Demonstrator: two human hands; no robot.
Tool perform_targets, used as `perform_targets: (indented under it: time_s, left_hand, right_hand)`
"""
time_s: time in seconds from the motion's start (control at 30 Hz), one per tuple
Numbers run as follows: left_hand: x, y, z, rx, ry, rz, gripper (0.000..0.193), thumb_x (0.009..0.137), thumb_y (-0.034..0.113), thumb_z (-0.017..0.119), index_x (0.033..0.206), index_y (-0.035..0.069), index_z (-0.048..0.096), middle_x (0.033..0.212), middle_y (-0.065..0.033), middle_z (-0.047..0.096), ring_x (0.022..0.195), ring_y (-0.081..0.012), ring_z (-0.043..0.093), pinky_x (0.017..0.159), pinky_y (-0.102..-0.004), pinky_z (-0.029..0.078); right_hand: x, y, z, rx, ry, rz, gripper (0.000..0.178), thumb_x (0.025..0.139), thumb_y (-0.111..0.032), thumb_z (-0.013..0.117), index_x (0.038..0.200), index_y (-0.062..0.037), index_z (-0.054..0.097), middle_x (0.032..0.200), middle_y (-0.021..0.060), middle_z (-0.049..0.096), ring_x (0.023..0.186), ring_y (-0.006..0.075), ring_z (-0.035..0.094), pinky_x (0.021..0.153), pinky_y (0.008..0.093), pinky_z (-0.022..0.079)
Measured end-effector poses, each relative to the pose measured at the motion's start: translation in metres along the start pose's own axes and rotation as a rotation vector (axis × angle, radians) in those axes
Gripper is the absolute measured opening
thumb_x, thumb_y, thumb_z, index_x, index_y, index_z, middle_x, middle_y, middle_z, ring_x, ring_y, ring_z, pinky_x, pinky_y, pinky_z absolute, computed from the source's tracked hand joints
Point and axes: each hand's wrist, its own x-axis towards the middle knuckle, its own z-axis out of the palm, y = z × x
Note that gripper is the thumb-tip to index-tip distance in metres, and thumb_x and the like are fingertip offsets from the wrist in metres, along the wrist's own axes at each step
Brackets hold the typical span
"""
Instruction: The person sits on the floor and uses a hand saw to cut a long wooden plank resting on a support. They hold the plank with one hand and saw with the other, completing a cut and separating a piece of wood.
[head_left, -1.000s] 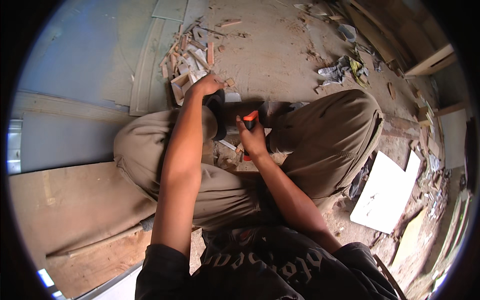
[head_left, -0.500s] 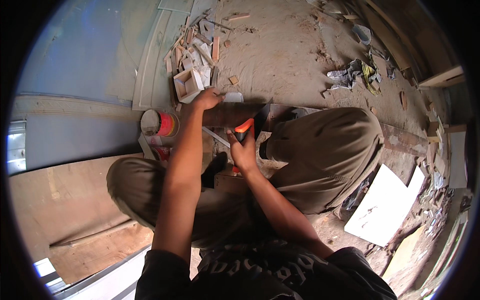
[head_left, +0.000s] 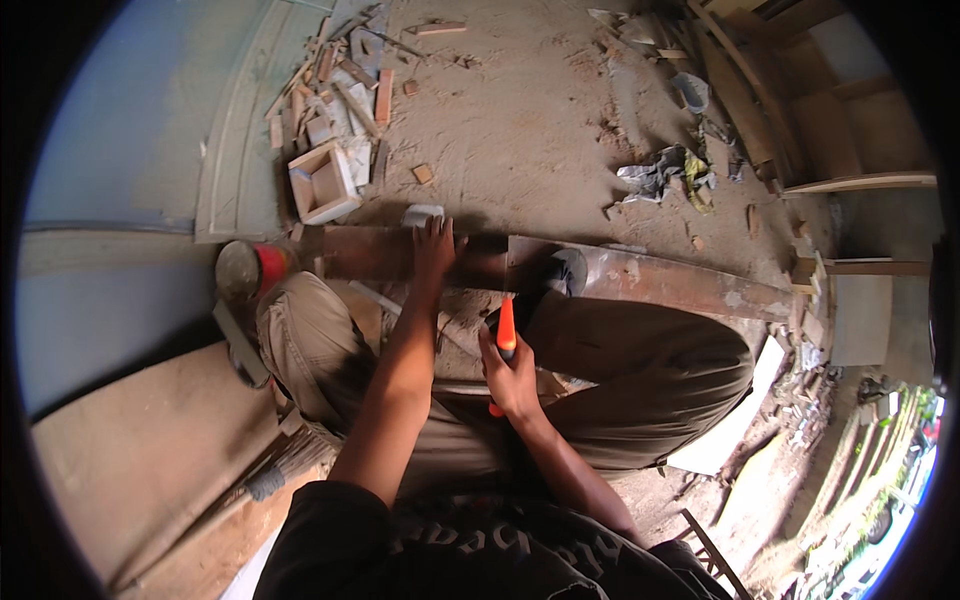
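Note:
A long dark wooden plank (head_left: 372,252) lies across in front of my knees. My left hand (head_left: 437,255) rests flat on it, fingers spread and pointing away from me. Just to the right, my right hand (head_left: 512,378) is wrapped round the orange and black handle of a handsaw (head_left: 507,325). The saw stands nearly edge-on, so little of its blade shows; it meets the plank where a thin line crosses it. My dark shoe (head_left: 571,272) is on the plank, right of that line. A small whitish block (head_left: 423,214) sits behind my left fingertips.
An open wooden box (head_left: 324,183) and several wood offcuts (head_left: 384,97) lie at the far left. Beside my left knee is a red paint can (head_left: 270,265). Crumpled rags (head_left: 655,175) lie on the sandy floor, with shelving (head_left: 840,120) at far right.
The saw has turned from a slant showing its dark blade to nearly edge-on. My left hand has flattened on the plank with fingers spread. The view has shifted, showing more on the right.

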Motion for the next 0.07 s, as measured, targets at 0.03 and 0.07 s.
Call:
perform_targets:
  time_s: [0.03,0.07]
  left_hand:
    - [0.006,0.002,0.017,0.01,0.042,0.022,0.068,0.088,0.055,0.055,0.139,0.011,0.045,0.143,-0.0125,0.044,0.137,-0.0331,0.036,0.111,-0.0606,0.023]
    - [0.02,0.01,0.024,-0.025,0.041,0.042,0.068,0.088,0.055,0.055,0.139,0.011,0.045,0.143,-0.0125,0.044,0.137,-0.0331,0.036,0.111,-0.0606,0.023]
  right_hand:
    - [0.001,0.001,-0.005,-0.092,0.004,0.03,0.025,0.096,-0.024,0.06,0.09,-0.0001,0.06,0.063,-0.0043,0.049,0.061,0.003,0.043,0.054,0.023,0.035]
    - [-0.004,0.003,-0.011,-0.044,0.015,0.05,0.024,0.095,-0.025,0.061,0.099,-0.0011,0.063,0.064,-0.0036,0.053,0.061,0.0023,0.044,0.057,0.023,0.039]
